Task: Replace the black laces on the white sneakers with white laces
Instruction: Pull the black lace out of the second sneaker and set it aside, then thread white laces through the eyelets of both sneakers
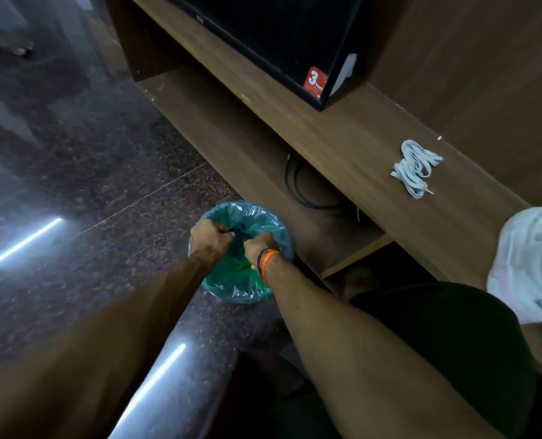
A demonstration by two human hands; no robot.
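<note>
Both hands, left hand (211, 240) and right hand (258, 248), hold the bunched black laces (239, 232) in a clenched grip directly above the green-lined bin (247, 289). The white laces (416, 166) lie on the table beyond the bin, the white sneakers (530, 264) further right. Released unevenly, a trailing end could catch the bin's rim and spill onto the floor.
</note>
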